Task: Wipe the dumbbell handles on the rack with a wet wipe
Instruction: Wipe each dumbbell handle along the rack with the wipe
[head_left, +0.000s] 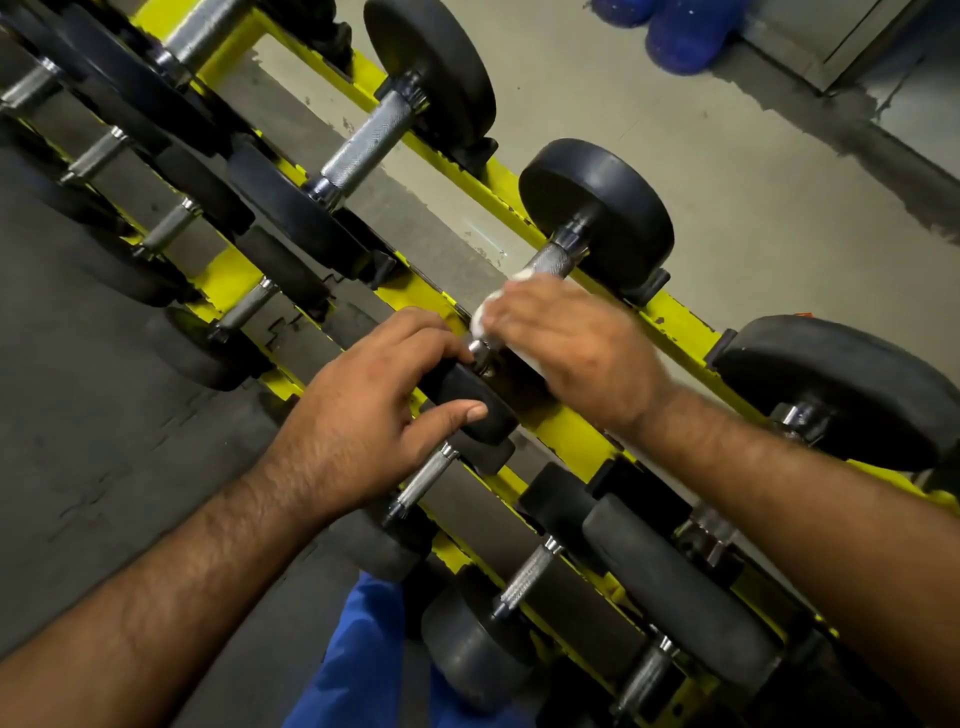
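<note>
A yellow rack (675, 322) runs diagonally across the view, holding several black dumbbells with knurled steel handles. My right hand (576, 353) is wrapped around the handle (550, 260) of the middle dumbbell on the upper rail, pressing a white wet wipe (485, 312) onto it. Most of the handle is hidden under that hand and wipe. My left hand (374, 410) grips the near black head (478, 400) of the same dumbbell. Its far head (597, 208) rests on the far rail.
Another dumbbell handle (369, 143) lies up-left on the same rail, and a large head (841, 389) sits at right. Smaller dumbbells (524, 577) fill the lower rail. Blue shoes (685, 31) stand on the grey floor at top. My blue trouser leg (363, 660) is below.
</note>
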